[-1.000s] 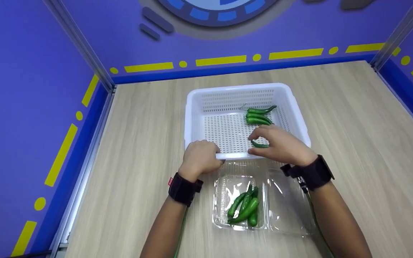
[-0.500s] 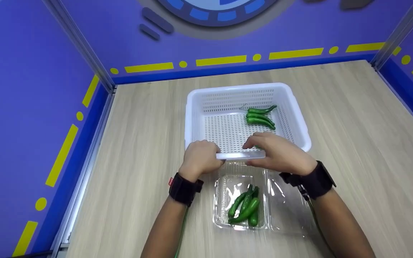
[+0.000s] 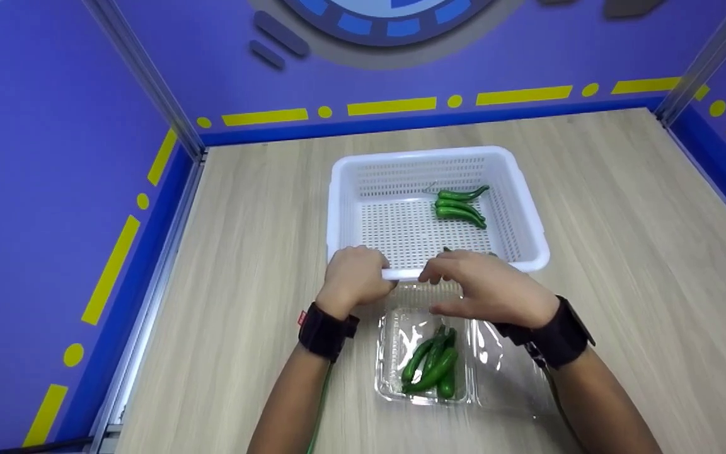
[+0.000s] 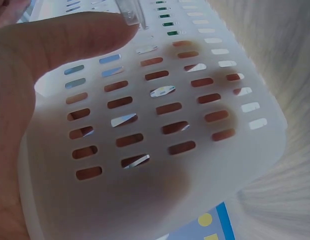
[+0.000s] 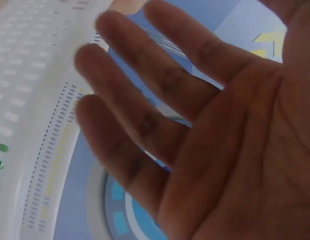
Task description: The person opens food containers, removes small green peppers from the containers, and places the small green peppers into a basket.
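My left hand (image 3: 355,277) grips the near rim of a white perforated basket (image 3: 333,208). In the left wrist view its thumb (image 4: 90,35) lies outside the slotted wall (image 4: 145,195), and skin shows through the slots. My right hand (image 3: 483,284) hovers over the near rim, its palm bare and its fingers (image 5: 130,55) parted in the right wrist view. Three green chili peppers (image 3: 460,205) lie at the basket's right side; green bits of another show behind the right hand. Below the basket, several green chilies (image 3: 431,372) lie in a clear plastic clamshell box (image 3: 388,353).
The clamshell's lid (image 3: 508,378) lies unfolded to the right, partly under the right wrist. Blue panels (image 3: 262,82) wall in the wooden table (image 3: 256,208) at the back and both sides. Each wrist wears a black strap (image 3: 328,331).
My right hand has come back from inside the basket towards me, over the near rim, and its thumb and fingers have spread. The left hand keeps its hold on the rim.
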Demonstrator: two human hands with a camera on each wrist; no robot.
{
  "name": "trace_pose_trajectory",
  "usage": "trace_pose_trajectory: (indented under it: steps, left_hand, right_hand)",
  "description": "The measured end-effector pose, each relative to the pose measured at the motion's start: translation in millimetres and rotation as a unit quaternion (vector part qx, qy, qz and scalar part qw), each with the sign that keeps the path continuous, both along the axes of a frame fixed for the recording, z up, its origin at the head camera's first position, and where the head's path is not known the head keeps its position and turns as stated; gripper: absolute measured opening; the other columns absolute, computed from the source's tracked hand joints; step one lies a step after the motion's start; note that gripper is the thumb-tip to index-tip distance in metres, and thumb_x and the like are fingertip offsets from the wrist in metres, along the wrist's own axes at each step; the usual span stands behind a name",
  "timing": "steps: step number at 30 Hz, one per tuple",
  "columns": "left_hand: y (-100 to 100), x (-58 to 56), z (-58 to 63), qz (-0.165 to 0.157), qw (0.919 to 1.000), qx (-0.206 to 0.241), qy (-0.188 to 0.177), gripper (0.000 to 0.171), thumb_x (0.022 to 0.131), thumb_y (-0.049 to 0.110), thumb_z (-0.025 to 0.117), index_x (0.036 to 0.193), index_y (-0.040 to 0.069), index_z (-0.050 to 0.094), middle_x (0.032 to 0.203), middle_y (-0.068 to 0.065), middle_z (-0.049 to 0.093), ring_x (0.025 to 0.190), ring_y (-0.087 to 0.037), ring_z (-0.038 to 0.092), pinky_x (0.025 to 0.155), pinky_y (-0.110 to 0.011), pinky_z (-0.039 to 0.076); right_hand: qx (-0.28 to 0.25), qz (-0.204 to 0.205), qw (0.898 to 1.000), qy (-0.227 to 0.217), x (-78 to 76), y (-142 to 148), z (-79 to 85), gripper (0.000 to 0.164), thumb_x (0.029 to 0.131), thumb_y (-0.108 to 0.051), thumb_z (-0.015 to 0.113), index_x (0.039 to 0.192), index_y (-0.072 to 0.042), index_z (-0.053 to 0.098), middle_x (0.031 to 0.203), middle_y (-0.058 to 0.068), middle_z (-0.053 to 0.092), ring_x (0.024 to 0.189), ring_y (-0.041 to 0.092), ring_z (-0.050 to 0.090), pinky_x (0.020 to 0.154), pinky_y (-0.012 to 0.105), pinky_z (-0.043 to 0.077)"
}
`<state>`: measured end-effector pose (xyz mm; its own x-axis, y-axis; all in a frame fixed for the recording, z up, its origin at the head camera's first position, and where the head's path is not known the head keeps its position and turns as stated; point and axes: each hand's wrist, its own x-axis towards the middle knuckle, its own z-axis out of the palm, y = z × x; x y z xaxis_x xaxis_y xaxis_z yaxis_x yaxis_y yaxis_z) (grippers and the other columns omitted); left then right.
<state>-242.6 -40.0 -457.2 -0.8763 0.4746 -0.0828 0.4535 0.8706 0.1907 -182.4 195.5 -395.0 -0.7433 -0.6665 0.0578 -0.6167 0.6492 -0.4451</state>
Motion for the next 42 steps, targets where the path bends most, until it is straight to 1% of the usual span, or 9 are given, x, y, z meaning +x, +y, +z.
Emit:
trace_pose_trajectory:
  steps: [8, 11, 16, 20, 23, 29, 34, 39, 42]
  left_hand:
    - [-1, 0.0, -0.3, 0.0, 1.0, -0.001, -0.005, 0.03, 0.085, 0.041, 0.067, 0.062, 0.022, 0.064, 0.057, 0.008, 0.055, 0.059, -0.016, 0.054, 0.056, -0.033, 0.04]
    - [-1, 0.4, -0.5, 0.001, 1.0, 0.0, -0.004, 0.028, 0.085, 0.041, 0.067, 0.063, 0.022, 0.066, 0.059, 0.008, 0.057, 0.059, -0.017, 0.054, 0.057, -0.033, 0.041]
    - [-1, 1.6, -0.7, 0.001, 1.0, -0.001, 0.008, 0.027, 0.084, 0.039, 0.068, 0.064, 0.022, 0.064, 0.06, 0.007, 0.055, 0.059, -0.018, 0.054, 0.055, -0.035, 0.041]
    - [-1, 1.4, -1.2, -0.001, 0.9999, -0.002, 0.014, 0.029, 0.083, 0.039, 0.068, 0.062, 0.022, 0.06, 0.06, 0.006, 0.053, 0.059, -0.019, 0.054, 0.055, -0.036, 0.042]
    - [-1, 1.0, -0.9, -0.001, 0.9999, -0.003, 0.016, 0.029, 0.083, 0.039, 0.068, 0.061, 0.022, 0.06, 0.059, 0.006, 0.053, 0.059, -0.019, 0.054, 0.055, -0.036, 0.042]
    - [-1, 0.5, -1.1, 0.001, 0.9999, -0.004, 0.011, 0.029, 0.083, 0.038, 0.067, 0.06, 0.022, 0.059, 0.059, 0.006, 0.053, 0.058, -0.018, 0.053, 0.054, -0.035, 0.04]
    - [-1, 0.4, -0.4, 0.001, 0.9999, -0.006, 0.008, 0.032, 0.084, 0.04, 0.067, 0.059, 0.022, 0.057, 0.058, 0.007, 0.05, 0.058, -0.017, 0.052, 0.053, -0.034, 0.038]
    - [0, 0.6, 0.8, 0.003, 1.0, -0.005, 0.006, 0.033, 0.085, 0.04, 0.067, 0.059, 0.022, 0.058, 0.058, 0.007, 0.05, 0.057, -0.017, 0.051, 0.052, -0.033, 0.038]
    - [0, 0.7, 1.7, 0.003, 1.0, -0.001, 0.007, 0.034, 0.084, 0.04, 0.067, 0.057, 0.022, 0.056, 0.057, 0.007, 0.048, 0.056, -0.017, 0.05, 0.052, -0.033, 0.037]
  right_hand:
    - [0.038, 0.01, 0.998, -0.052, 10.1, -8, -3.4, 0.04, 0.082, -0.033, 0.08, 0.117, -0.016, 0.07, 0.108, -0.002, 0.074, 0.101, 0.018, 0.07, 0.087, 0.039, 0.055]
    - [0.047, 0.02, 0.997, -0.051, 11.4, -15, -6.9, 0.039, 0.081, -0.032, 0.081, 0.115, -0.017, 0.07, 0.107, -0.001, 0.074, 0.099, 0.019, 0.071, 0.085, 0.038, 0.056]
    - [0.057, 0.045, 0.997, -0.03, 13.0, -22, -13.9, 0.036, 0.077, -0.029, 0.082, 0.109, -0.017, 0.07, 0.103, 0.001, 0.076, 0.093, 0.019, 0.072, 0.078, 0.036, 0.057]
    - [0.057, 0.044, 0.997, -0.02, 14.8, -23, -15.7, 0.035, 0.076, -0.026, 0.083, 0.107, -0.016, 0.07, 0.102, 0.002, 0.076, 0.091, 0.019, 0.072, 0.077, 0.036, 0.057]
    - [0.063, 0.042, 0.997, -0.023, 16.0, -24, -17.0, 0.035, 0.075, -0.025, 0.083, 0.106, -0.017, 0.071, 0.103, 0.001, 0.076, 0.092, 0.018, 0.072, 0.077, 0.036, 0.057]
    - [0.068, 0.065, 0.995, -0.037, 16.6, -30, -23.3, 0.037, 0.074, -0.023, 0.084, 0.107, -0.013, 0.071, 0.102, 0.002, 0.076, 0.093, 0.02, 0.072, 0.08, 0.037, 0.057]
    - [0.084, 0.074, 0.993, -0.046, 15.4, -35, -29.7, 0.035, 0.072, -0.016, 0.081, 0.106, -0.013, 0.071, 0.102, 0.001, 0.074, 0.09, 0.018, 0.07, 0.078, 0.037, 0.056]
    - [0.109, 0.069, 0.99, -0.059, 12.3, -37, -37.4, 0.032, 0.068, -0.011, 0.081, 0.098, -0.015, 0.071, 0.097, -0.001, 0.073, 0.085, 0.016, 0.067, 0.074, 0.035, 0.055]
    - [0.12, 0.058, 0.989, -0.066, 10.9, -38, -42.4, 0.03, 0.067, -0.012, 0.083, 0.094, -0.015, 0.072, 0.094, -0.002, 0.072, 0.082, 0.014, 0.066, 0.073, 0.034, 0.055]
